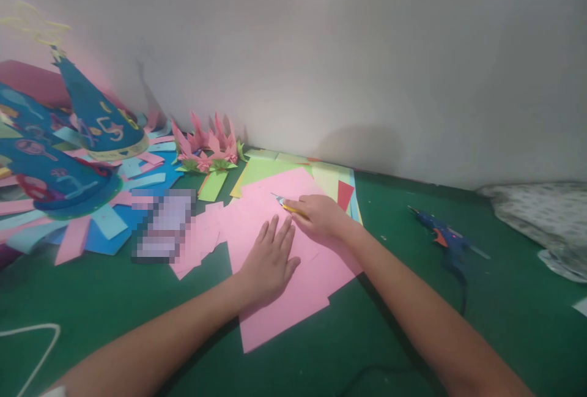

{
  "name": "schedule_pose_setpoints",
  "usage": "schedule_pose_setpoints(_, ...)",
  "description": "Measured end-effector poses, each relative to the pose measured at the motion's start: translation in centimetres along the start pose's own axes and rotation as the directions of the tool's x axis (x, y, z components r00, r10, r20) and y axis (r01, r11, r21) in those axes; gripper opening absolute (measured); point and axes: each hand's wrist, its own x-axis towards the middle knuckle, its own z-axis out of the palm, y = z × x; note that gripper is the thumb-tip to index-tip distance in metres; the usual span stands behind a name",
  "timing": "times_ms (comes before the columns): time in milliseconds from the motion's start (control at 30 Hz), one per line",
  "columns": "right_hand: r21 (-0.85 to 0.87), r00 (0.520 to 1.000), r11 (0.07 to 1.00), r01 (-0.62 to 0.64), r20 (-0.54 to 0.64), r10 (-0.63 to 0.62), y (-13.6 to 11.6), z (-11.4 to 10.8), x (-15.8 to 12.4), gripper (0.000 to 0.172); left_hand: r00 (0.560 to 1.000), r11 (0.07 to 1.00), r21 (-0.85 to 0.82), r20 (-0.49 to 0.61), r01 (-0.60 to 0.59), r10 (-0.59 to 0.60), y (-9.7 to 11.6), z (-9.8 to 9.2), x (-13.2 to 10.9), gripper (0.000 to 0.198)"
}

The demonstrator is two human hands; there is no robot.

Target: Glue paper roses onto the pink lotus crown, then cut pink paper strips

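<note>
My left hand (274, 256) lies flat on a pink paper sheet (275, 323), fingers spread. My right hand (323, 216) is closed around a yellow-handled craft knife (293, 209). The knife's thin blade points up and to the left over the pink paper, just beyond the left fingertips; whether the tip touches the paper I cannot tell. Under and beside the large pink sheets, smaller pink paper pieces (208, 229) lie to the left. More coloured sheets (328, 180) in green, cream, red and blue stick out from behind.
A pink-and-green paper crown (208, 149) stands near the wall. Blue cone hats (98, 109) with paper strips fill the left side. A blurred-out rectangular object (167, 226) lies beside the pink scraps. To the right rests a blue glue gun (440, 232) with its cord on the green table (398, 311).
</note>
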Motion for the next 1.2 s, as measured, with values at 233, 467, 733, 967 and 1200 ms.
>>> schedule_pose_setpoints(233,-0.007,1.000,1.000,-0.022,-0.007,0.022,-0.2,0.1,0.7,0.037,1.000,1.000,0.011,0.028,0.005,-0.005,0.1,-0.2,0.0,0.061)
schedule_pose_setpoints(467,0.021,0.999,0.999,-0.032,-0.018,0.033,-0.3,0.1,1.3,0.033,1.000,1.000,-0.001,0.013,0.000,0.000,0.0,-0.1,0.0,0.061)
schedule_pose_setpoints(733,-0.052,0.981,0.980,-0.193,-0.036,0.192,1.1,-0.1,0.0,0.037,1.000,0.999,-0.039,-0.020,-0.017,0.016,0.0,-1.1,-0.1,0.052)
schedule_pose_setpoints(967,-0.156,0.913,0.900,-0.406,-0.096,0.395,3.1,-0.5,-4.6,0.042,0.952,0.982,0.007,-0.248,0.186,-0.179,-4.5,-2.7,1.8,0.048)
schedule_pose_setpoints(1200,0.006,0.956,0.970,-0.242,-0.170,0.240,-0.5,-0.1,-6.0,0.041,0.924,0.929,0.137,-0.224,0.344,-0.310,-7.2,-1.6,1.8,0.062)
